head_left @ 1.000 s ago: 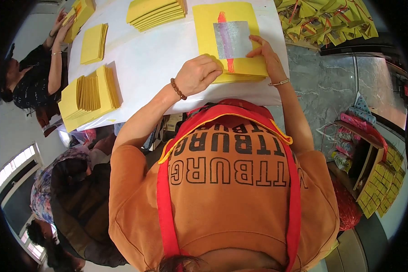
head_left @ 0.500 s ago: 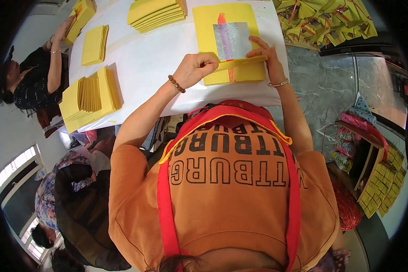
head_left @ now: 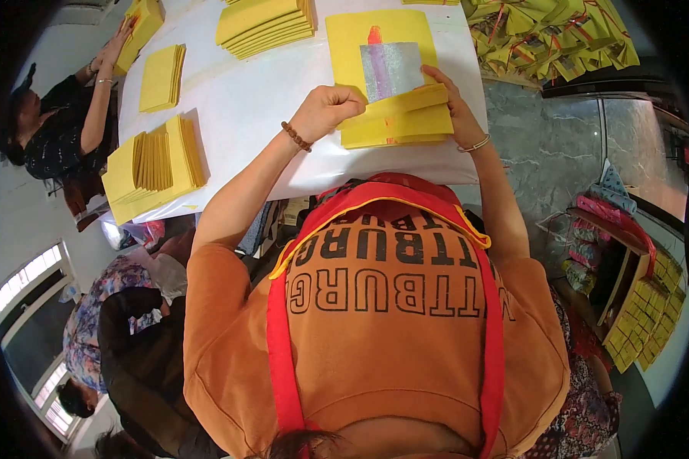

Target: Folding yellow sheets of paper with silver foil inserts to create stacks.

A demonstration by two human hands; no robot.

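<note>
On the table in front of me lies a yellow paper sheet (head_left: pixel 344 47) with a silver patch (head_left: pixel 394 67) and a red-and-purple streak down its middle. Its near part is folded over as a yellow flap (head_left: pixel 402 111), with more yellow paper beneath. My left hand (head_left: pixel 328 113) is closed in a fist, its thumb and forefinger at the flap's left edge. At the right edge my right hand (head_left: pixel 458 113) grips the fold, fingers bent over the paper; part of its grip is hidden.
Stacks of folded yellow paper (head_left: pixel 264 29) (head_left: pixel 161 78) (head_left: pixel 153 164) stand on the white-covered table (head_left: pixel 245 115). Yellow bundles with red ties (head_left: pixel 551 38) pile up at the far right. Another person (head_left: pixel 69 134) handles yellow paper at the left; others sit lower left and lower right.
The raised strip has been turned down into a wider flap over the lower sheet. My right fingers have come down from above the strip onto its right edge.
</note>
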